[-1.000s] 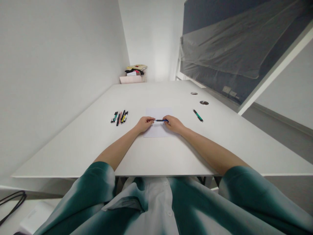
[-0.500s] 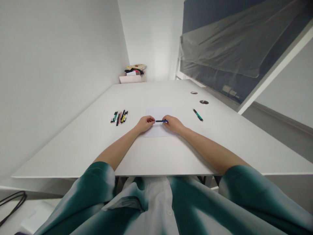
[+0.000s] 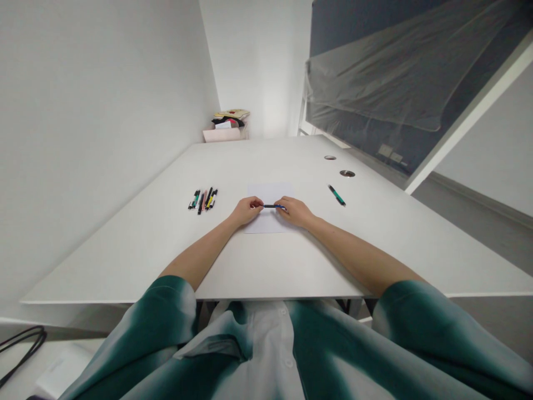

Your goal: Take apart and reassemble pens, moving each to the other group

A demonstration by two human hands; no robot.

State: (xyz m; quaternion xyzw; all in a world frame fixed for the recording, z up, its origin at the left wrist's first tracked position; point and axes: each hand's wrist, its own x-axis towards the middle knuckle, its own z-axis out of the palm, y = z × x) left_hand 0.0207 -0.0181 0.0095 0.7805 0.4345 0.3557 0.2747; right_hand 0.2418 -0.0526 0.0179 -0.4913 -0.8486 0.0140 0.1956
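A dark pen with a blue end [image 3: 270,206] lies level between my two hands, above a white sheet of paper [image 3: 266,225]. My left hand [image 3: 247,210] pinches its left end with thumb and fingertips. The blue end at the right is gripped by my right hand [image 3: 295,211], whose fingers are closed around it. Parts of both pen ends are hidden by the fingers. Both forearms rest close to the table surface.
Several pens and markers [image 3: 203,200] lie in a group on the white table [image 3: 166,255] at left. A green and black pen [image 3: 337,195] lies at right, near two round metal grommets [image 3: 347,174]. A pink box [image 3: 222,135] with cloth items stands at the far end.
My right hand's fingers have shifted slightly to the left along the pen, so a little less of its shaft shows. The left hand holds its place.
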